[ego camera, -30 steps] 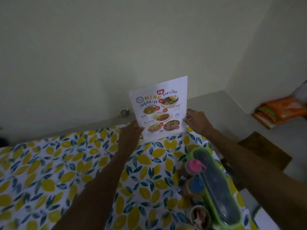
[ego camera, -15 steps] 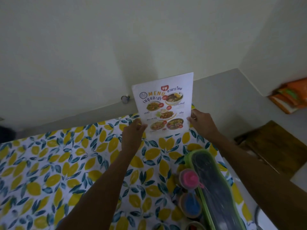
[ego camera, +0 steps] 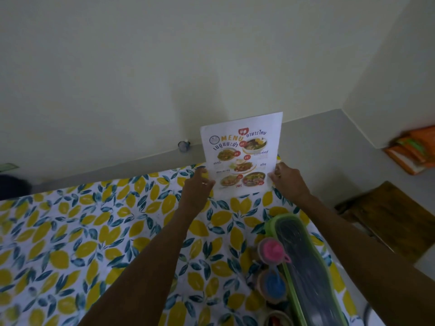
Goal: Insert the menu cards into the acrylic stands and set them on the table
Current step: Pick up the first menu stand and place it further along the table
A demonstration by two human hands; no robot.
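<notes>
A white menu card (ego camera: 242,154) with food pictures stands upright in a clear acrylic stand near the far edge of the table (ego camera: 70,243), which has a lemon-print cloth. The stand's clear base is barely visible below the card. My left hand (ego camera: 197,187) grips the card's lower left edge and my right hand (ego camera: 287,180) grips its lower right edge.
A green cutlery box (ego camera: 303,267) with a dark lid lies at the table's right side, with jars with a pink lid (ego camera: 270,250) and a blue lid (ego camera: 273,283) beside it. A wooden stool (ego camera: 395,217) stands to the right. Orange packets (ego camera: 414,149) lie by the wall.
The view has shifted, so the card and both hands sit a little to the right in frame. Both hands keep hold of the card's lower edges; the card stays upright.
</notes>
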